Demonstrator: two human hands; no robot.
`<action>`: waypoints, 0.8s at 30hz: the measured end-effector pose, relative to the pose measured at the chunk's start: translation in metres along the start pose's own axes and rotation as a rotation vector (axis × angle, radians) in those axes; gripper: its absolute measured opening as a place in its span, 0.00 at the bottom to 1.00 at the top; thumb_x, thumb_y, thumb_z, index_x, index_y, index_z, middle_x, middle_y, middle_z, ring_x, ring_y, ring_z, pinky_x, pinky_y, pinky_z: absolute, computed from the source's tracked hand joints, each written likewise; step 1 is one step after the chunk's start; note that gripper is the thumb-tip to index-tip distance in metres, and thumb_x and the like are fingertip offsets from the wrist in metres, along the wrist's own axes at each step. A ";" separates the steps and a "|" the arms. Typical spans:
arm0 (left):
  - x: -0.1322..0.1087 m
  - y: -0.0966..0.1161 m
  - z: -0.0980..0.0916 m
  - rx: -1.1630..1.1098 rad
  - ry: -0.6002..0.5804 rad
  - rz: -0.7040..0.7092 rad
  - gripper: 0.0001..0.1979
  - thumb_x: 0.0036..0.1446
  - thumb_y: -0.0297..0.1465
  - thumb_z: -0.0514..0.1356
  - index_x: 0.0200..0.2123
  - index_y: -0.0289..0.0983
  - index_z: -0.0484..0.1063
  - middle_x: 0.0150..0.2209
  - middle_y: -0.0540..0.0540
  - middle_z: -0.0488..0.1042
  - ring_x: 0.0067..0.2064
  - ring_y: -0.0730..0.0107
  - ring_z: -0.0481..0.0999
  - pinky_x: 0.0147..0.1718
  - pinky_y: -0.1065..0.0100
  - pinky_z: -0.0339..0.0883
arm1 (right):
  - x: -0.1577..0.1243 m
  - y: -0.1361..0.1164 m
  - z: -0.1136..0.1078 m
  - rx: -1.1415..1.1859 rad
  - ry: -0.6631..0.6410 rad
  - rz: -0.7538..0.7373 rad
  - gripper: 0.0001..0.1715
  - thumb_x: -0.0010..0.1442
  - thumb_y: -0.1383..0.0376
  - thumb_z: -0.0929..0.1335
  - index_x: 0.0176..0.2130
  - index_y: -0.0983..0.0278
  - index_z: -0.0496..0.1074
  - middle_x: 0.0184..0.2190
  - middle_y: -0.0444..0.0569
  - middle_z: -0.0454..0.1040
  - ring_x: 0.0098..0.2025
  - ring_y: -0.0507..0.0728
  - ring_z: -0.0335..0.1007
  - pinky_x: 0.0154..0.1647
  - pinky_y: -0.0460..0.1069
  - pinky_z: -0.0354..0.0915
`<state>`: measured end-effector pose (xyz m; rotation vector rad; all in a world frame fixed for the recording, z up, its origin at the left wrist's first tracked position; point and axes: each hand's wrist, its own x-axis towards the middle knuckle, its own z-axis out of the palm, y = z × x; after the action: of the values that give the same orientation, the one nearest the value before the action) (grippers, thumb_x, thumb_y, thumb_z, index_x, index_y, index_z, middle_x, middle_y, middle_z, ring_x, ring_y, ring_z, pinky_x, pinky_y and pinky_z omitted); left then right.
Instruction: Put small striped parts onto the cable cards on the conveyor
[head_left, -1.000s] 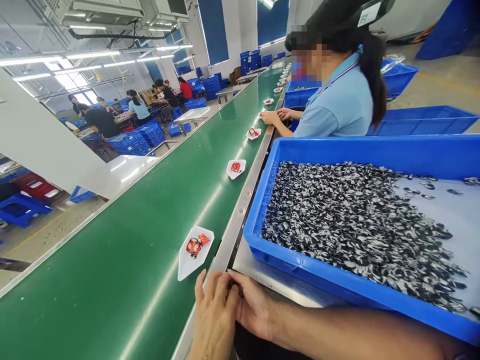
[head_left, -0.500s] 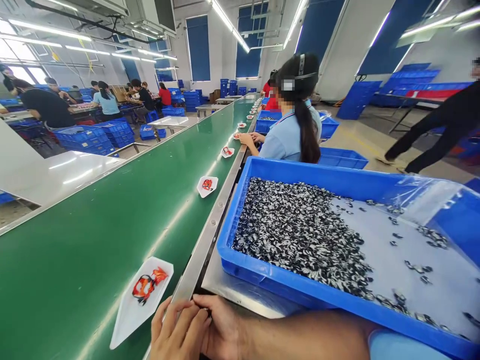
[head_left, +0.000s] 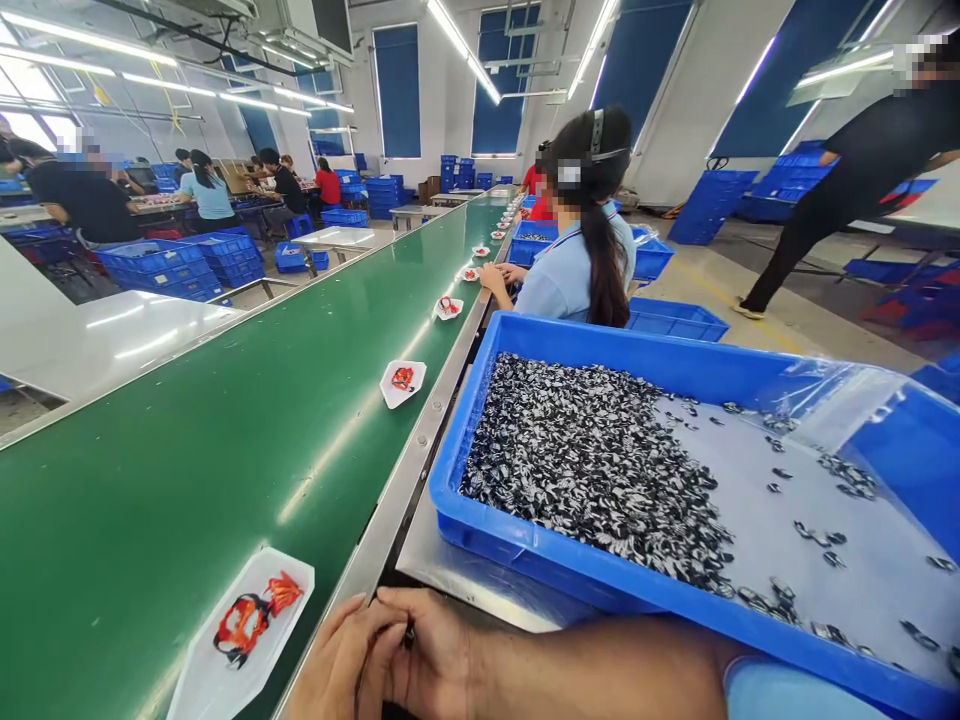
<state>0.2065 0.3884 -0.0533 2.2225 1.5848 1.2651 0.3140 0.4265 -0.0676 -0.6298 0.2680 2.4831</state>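
My left hand (head_left: 341,655) and my right hand (head_left: 439,645) meet at the conveyor's metal edge, at the bottom of the view. The left fingers curl over toward the right palm, which is cupped and closed. A small dark bit shows between them, too hidden to name. Left of my hands, a white tray (head_left: 281,625) with red-orange and black pieces lies on the green belt (head_left: 187,480). To the right, beyond my forearm, stands a blue bin (head_left: 637,575) heaped with small black-and-white parts (head_left: 585,450).
More white trays, such as one further up (head_left: 390,392), line the belt's right side. A co-worker in light blue (head_left: 570,270) sits ahead, hands at the belt edge. A person in black (head_left: 840,180) walks at the right. Blue crates (head_left: 161,265) stand at the left.
The trays have slid along the belt toward me, the nearest one now partly past the bottom edge. The person in black has shifted stance at the right. My hands stay together.
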 end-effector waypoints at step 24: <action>0.026 0.009 -0.022 -1.087 -0.149 -1.061 0.14 0.48 0.39 0.62 0.27 0.33 0.70 0.23 0.49 0.68 0.26 0.75 0.68 0.26 0.72 0.65 | -0.001 0.001 -0.002 -0.169 -0.045 -0.014 0.14 0.59 0.66 0.57 0.26 0.70 0.64 0.20 0.46 0.63 0.21 0.49 0.62 0.23 0.41 0.59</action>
<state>0.1998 0.3983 -0.0202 0.6263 1.1889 1.0923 0.3152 0.4246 -0.0690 -0.6410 0.0369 2.5200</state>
